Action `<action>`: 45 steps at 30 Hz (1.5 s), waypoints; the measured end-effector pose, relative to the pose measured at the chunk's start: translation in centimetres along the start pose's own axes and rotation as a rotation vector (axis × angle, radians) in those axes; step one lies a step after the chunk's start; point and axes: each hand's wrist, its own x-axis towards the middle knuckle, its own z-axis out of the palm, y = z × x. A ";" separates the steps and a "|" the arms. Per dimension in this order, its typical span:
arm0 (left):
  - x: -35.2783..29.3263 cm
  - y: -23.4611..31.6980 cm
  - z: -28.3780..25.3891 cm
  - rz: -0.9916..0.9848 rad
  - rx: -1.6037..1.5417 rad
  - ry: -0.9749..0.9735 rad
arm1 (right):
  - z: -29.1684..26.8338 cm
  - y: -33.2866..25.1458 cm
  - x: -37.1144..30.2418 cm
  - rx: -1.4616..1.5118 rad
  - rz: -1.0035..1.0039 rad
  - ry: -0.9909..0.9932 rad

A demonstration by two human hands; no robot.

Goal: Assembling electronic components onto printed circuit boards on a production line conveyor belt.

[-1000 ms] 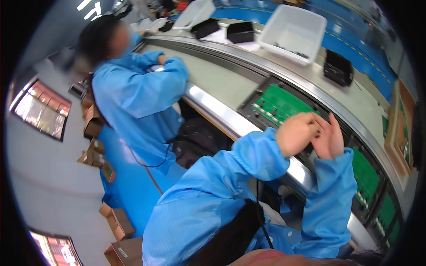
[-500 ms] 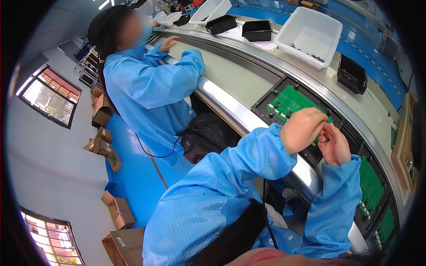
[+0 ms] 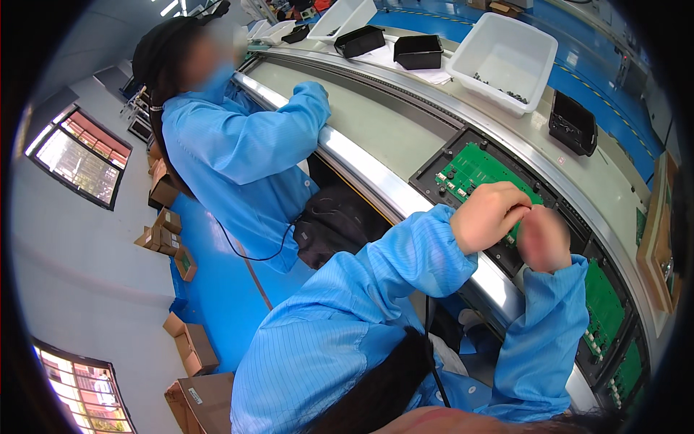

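Note:
My left hand [image 3: 491,215] is closed over a green circuit board [image 3: 477,166], its thumb and fingertips pinched together beside my right hand. Whatever lies in that pinch is too small to make out. Rounded and closed in outline, my right hand [image 3: 543,240] is blurred over the fingers, so its contents are hidden. Both hands hover above the near right part of the board, which sits in a black frame [image 3: 426,172] and carries small white connectors and dark round parts along its near edge.
More framed green boards [image 3: 603,304] lie to the right. Beyond the line stand a white bin [image 3: 506,54] with small dark parts and several black trays [image 3: 572,123]. A co-worker in a blue smock [image 3: 238,145] works at the left. A metal rail [image 3: 376,177] runs along the near side.
My hands stay close together over the board; the right hand's fingers, which curled around a small dark part, are now blurred. The co-worker's arm has drawn back, and their hand is no longer plainly visible.

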 end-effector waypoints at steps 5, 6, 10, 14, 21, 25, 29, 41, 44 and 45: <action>0.3 0.4 -0.9 -0.002 -0.048 -0.096 | -0.1 -0.1 -0.4 -0.080 -0.004 -0.003; 0.3 0.2 -0.9 0.042 -0.032 -0.099 | -0.1 -0.1 -0.4 -0.079 0.001 0.011; 0.5 -0.6 -2.2 -0.010 0.057 -0.091 | 0.6 -0.4 0.2 0.014 -0.030 0.050; 1.0 -2.0 -2.1 0.022 0.093 -0.232 | -0.1 -1.9 0.3 0.165 -0.078 0.200; 1.5 -2.9 0.8 0.126 0.233 -0.533 | -1.0 -2.4 0.3 0.249 -0.118 0.272; 1.6 -3.3 2.4 0.237 0.370 -0.628 | -1.1 -2.5 0.3 0.260 -0.106 0.285; 1.8 -3.0 2.8 0.252 0.514 -0.702 | -1.1 -2.5 0.4 0.245 -0.105 0.273; 1.9 -3.3 3.2 0.328 0.546 -0.706 | -1.2 -2.2 0.8 0.263 -0.123 0.282; 2.0 -3.3 3.4 0.341 0.546 -0.720 | -1.0 -2.3 0.7 0.265 -0.120 0.291; 2.0 -3.3 3.3 0.342 0.544 -0.721 | -0.9 -2.2 0.7 0.266 -0.122 0.293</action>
